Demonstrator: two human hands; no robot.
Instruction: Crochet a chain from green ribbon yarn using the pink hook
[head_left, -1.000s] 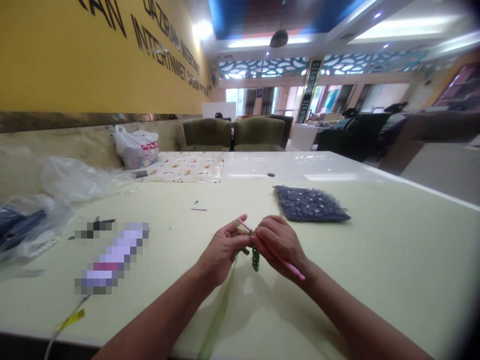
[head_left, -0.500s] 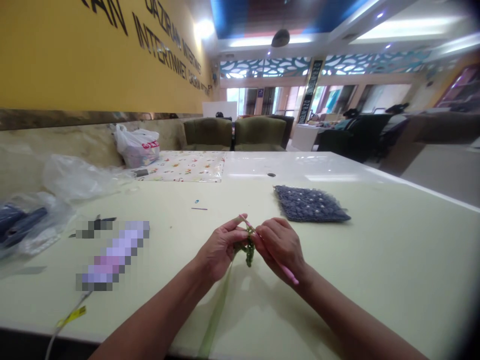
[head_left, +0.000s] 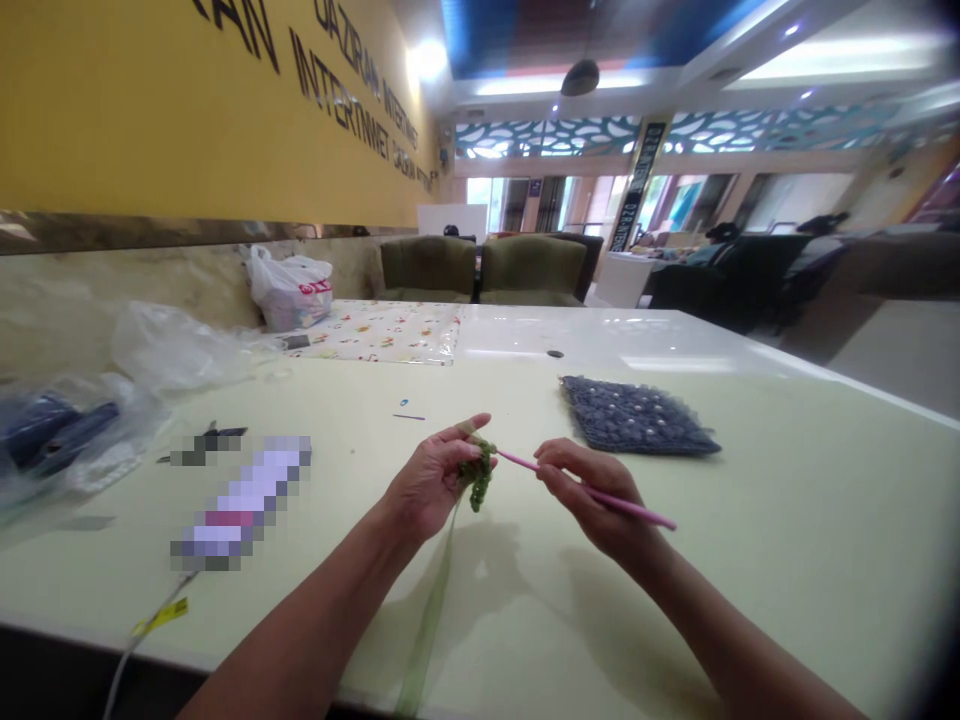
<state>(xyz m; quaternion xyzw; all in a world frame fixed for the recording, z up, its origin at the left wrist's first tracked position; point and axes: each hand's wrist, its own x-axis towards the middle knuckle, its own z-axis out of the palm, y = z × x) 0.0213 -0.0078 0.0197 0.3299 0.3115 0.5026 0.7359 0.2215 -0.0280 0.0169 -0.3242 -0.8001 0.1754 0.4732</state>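
Note:
My left hand (head_left: pixel 435 478) pinches a small piece of green crochet work (head_left: pixel 480 482), its lower end hanging below the fingers. From under that hand a sheer green ribbon (head_left: pixel 431 625) runs down to the table's near edge. My right hand (head_left: pixel 592 492) is closed around a pink crochet hook (head_left: pixel 634 508), held like a pen. The hook's tip meets the green piece at its right side; whether a loop lies on it is too small to tell.
A dark blue-grey beaded crocheted piece (head_left: pixel 637 415) lies to the right on the table (head_left: pixel 787 560). Beyond my left hand lies a thin needle (head_left: pixel 409 416). Further left are a pixelated purple object (head_left: pixel 247 500) with a cable, clear plastic bags (head_left: pixel 172 345) and a white carrier bag (head_left: pixel 291 288).
My right hand has drawn away to the right, so a gap separates the hands and more of the hook shows. The camera view has turned slightly left.

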